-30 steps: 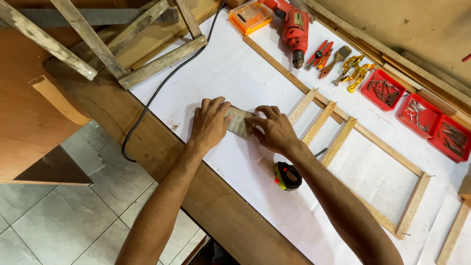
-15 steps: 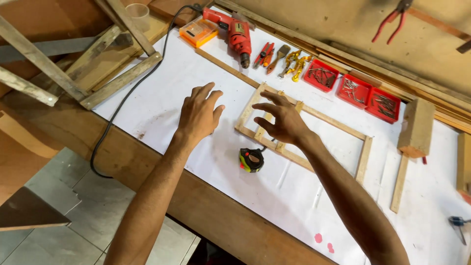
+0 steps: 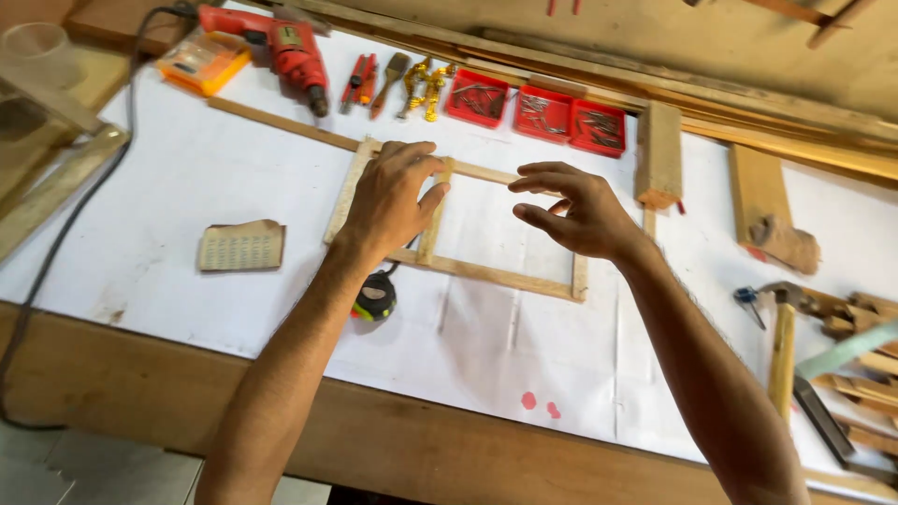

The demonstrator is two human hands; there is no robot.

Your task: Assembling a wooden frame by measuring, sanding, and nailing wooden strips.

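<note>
At the left of the frame a piece of sandpaper [image 3: 241, 246] lay flat on the white table [image 3: 140, 187], well apart from my hands. In the upper left were a red drill [image 3: 281, 42] and an orange box [image 3: 203, 60]. Near the middle, my left hand [image 3: 388, 201] rested with open fingers on the wooden frame [image 3: 486, 273], over its left part and one inner slat; it pressed on the frame but did not grip it. Just below my wrist lay a tape measure [image 3: 374, 297]. The frame lay flat in the centre of the table. I judged it light and stiff, but its thin slats and joints looked fragile, so the outer rails were the better place to take hold. My right hand [image 3: 575, 210] hovered over the frame's right side, fingers curled and empty. Red trays [image 3: 538, 108] stood above, and a hammer [image 3: 781, 346] lay at the right.
</note>
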